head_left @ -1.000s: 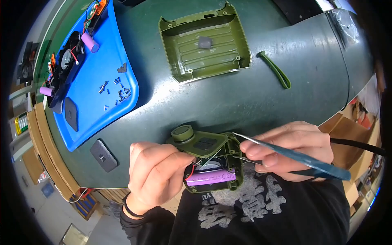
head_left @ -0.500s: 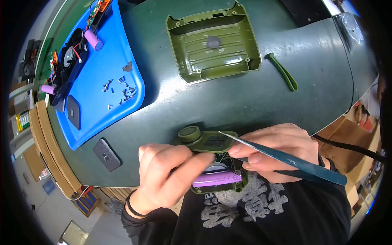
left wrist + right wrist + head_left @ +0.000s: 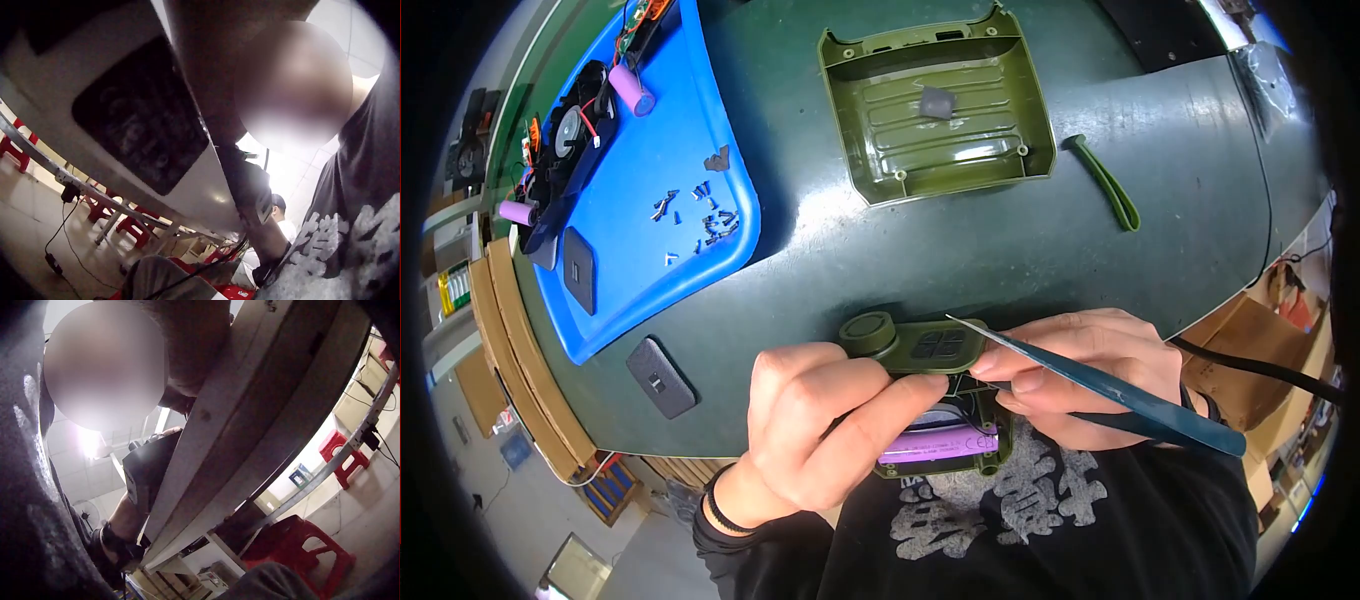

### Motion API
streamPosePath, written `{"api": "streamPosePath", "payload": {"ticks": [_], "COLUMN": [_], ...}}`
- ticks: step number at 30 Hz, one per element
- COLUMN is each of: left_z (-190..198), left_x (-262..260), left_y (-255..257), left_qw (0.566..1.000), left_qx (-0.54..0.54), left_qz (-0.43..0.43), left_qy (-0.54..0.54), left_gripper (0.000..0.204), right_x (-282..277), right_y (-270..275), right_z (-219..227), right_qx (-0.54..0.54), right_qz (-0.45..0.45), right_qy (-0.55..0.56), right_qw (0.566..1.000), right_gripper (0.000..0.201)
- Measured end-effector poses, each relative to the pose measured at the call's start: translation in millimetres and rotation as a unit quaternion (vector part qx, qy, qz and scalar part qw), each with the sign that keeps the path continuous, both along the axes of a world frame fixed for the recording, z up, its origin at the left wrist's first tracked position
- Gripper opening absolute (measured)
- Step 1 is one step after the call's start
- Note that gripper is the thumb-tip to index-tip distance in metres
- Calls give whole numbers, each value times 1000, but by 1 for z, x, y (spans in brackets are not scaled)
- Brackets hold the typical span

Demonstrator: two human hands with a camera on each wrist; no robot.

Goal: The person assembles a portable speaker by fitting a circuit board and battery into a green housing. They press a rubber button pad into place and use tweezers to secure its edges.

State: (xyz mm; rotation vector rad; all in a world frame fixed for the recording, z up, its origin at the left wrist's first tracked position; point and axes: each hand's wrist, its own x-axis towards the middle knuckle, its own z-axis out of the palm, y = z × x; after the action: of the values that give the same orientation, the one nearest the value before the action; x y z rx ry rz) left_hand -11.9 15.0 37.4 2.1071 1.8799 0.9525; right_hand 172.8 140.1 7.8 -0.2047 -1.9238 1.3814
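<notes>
At the table's near edge, my left hand (image 3: 820, 425) holds a green panel (image 3: 897, 356) by its near edge, fingertips at its underside. A round knob (image 3: 868, 331) and dark buttons (image 3: 940, 343) are on the panel's upper face. Below it lies a green housing (image 3: 991, 462) with a purple battery cell (image 3: 940, 441); the panel and my fingers hide much of the inside. My right hand (image 3: 1090, 365) grips blue-handled tweezers (image 3: 1100, 384), one tip passing above the panel. Its thumb and fingertip are right at the panel's right corner.
Behind the hands lies an open green shell (image 3: 940, 140) with a grey pad (image 3: 937, 102) inside. A green strap (image 3: 1105, 185) is to its right. On the left, a blue tray (image 3: 655, 225) carries screws (image 3: 718, 228) and speaker parts (image 3: 570, 135); a dark plate (image 3: 661, 379) lies nearby.
The panel has come down lower over the housing, covering more of the inside. My right fingertips have moved to the panel's corner, and the tweezers' upper tip now crosses over it. The head view has shifted slightly.
</notes>
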Motion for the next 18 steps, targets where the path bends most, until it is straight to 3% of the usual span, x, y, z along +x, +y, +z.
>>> {"api": "streamPosePath", "payload": {"ticks": [18], "left_z": [-1], "left_x": [-2], "left_y": [-6], "left_qw": [1000], "left_qx": [4], "left_qz": [-6], "left_qy": [-21], "left_gripper": [33], "right_x": [0], "right_y": [3], "right_z": [2], "right_qx": [19], "right_qz": [22], "right_qy": [-15], "right_qw": [999], "right_gripper": [19]}}
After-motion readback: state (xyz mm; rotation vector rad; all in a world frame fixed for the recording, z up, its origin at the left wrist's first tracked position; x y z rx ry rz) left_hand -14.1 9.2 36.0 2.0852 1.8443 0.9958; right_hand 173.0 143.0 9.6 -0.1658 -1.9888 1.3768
